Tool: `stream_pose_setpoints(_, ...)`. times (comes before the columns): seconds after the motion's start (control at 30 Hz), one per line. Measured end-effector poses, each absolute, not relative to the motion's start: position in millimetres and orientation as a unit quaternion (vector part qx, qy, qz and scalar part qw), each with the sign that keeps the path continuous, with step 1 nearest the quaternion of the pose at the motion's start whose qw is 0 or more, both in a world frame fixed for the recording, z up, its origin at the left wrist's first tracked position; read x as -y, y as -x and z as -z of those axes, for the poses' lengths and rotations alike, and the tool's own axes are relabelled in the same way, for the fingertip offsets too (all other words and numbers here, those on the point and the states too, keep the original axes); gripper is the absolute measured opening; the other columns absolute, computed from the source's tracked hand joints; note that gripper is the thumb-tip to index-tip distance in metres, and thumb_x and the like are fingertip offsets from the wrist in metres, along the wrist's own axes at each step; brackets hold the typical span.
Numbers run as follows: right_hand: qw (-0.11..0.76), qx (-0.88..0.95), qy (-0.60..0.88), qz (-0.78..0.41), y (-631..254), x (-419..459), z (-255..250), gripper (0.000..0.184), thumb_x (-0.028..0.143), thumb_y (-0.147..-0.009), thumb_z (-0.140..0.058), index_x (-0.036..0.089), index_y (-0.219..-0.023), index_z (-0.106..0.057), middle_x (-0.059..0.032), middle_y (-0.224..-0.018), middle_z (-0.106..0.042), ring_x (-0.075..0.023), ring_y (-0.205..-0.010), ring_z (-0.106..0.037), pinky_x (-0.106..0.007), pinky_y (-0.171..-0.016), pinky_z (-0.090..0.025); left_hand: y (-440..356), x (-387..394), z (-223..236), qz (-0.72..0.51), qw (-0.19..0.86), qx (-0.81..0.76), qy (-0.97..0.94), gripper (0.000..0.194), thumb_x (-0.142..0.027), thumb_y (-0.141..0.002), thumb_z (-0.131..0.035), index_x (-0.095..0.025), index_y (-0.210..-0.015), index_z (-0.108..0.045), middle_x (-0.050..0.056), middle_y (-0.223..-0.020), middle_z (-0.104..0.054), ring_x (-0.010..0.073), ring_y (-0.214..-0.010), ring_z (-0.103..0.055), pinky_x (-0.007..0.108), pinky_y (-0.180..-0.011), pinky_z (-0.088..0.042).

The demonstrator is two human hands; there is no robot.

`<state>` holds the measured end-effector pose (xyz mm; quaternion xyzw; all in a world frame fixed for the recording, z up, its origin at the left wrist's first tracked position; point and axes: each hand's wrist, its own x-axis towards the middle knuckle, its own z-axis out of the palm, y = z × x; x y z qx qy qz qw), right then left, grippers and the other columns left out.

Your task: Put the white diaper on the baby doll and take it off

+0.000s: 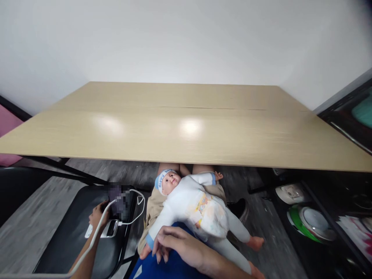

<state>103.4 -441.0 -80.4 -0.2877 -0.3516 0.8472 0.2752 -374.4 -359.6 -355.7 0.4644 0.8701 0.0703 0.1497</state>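
A baby doll (192, 205) lies on its back across my lap, its head to the upper left. It has a white outfit with blue cuffs, a diaper, and a blue-and-white headband (165, 178) lettered "Happy Baby". My right hand (177, 242) is beside the doll's lower arm, fingers loosely bent and apart, with nothing visible in them. Over the black chair at left, my left hand (99, 215) has its fingers curled at the edge of a dark, pixelated object whose kind is obscured. Under that wrist lies a white device with a dark display (112, 228), joined to a white cable (142, 201).
A wide, light wood table (186, 143) stands in front against a white wall. The black chair seat (64, 232) is at my left. At right, dark shelving holds a green-and-white round item (312, 224) and a white item (290, 193). The white cable also runs across my left forearm.
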Motion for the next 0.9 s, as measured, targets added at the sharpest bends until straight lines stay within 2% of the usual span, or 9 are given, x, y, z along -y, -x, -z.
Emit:
stream_pose_setpoints(0.27, 0.27, 0.341, 0.279, -0.856, -103.2, 437.9, 83.2, 0.059, 0.077, -0.089, -0.069, 0.02, -0.081, -0.057, -0.003, -0.08, -0.068, -0.0126, -0.069, -0.054, -0.029, -0.073, -0.042, 369.1, 360.7, 349.5, -0.09, 0.179, -0.889, -0.411, 0.075, -0.065, -0.099, -0.037, -0.018, -0.151, -0.064, 0.022, -0.164, -0.052, 0.0536, -0.146, -0.049, 0.066, -0.119, -0.04)
stream_pose_setpoints(0.63, 0.268, 0.336, 0.277, -0.859, -104.5, 436.4, 79.7, 0.055, 0.071, -0.093, -0.068, 0.018, -0.082, -0.06, -0.0031, -0.079, -0.065, -0.0121, -0.071, -0.055, -0.029, -0.073, -0.043, 357.9, 361.3, 343.8, -0.099, 0.178, -0.895, -0.396, 0.074, -0.07, -0.098, -0.041, -0.022, -0.149, -0.063, 0.021, -0.164, -0.05, 0.0515, -0.147, -0.046, 0.066, -0.121, -0.038)
stream_pose_setpoints(0.9, 0.277, 0.328, 0.274, -0.86, -104.0, 437.4, 78.8, 0.054, 0.071, -0.095, -0.068, 0.018, -0.083, -0.063, -0.0066, -0.083, -0.073, -0.0133, -0.071, -0.056, -0.03, -0.073, -0.041, 352.9, 359.7, 342.3, -0.096, 0.178, -0.899, -0.387, 0.078, -0.075, -0.097, -0.04, -0.023, -0.149, -0.063, 0.021, -0.164, -0.049, 0.0528, -0.148, -0.044, 0.067, -0.121, -0.036)
